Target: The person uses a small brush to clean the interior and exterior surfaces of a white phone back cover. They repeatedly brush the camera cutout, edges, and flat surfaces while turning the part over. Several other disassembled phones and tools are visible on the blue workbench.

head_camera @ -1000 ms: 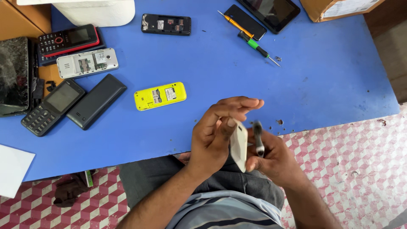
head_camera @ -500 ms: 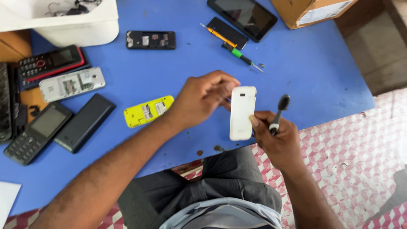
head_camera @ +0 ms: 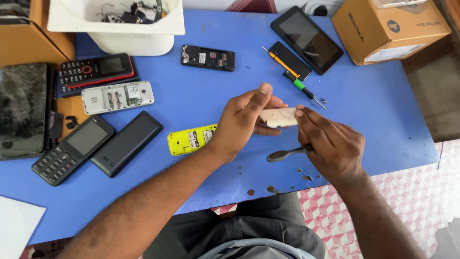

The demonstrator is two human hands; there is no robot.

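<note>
Change: we have turned the white phone (head_camera: 280, 117) from upright to flat, above the blue worktop (head_camera: 373, 110).
Left hand (head_camera: 244, 120): pinches its end.
Right hand (head_camera: 330, 144): fingertips on the other end, small dark tool (head_camera: 286, 153) tucked underneath.
Meaning: we judge the phone is being repositioned.

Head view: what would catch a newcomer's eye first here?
Both hands meet mid-table on a white phone shell, the left hand gripping it and the right hand also holding a dark tool. Just left lies a yellow phone body on the blue table; more opened phones lie at the far left.
</note>
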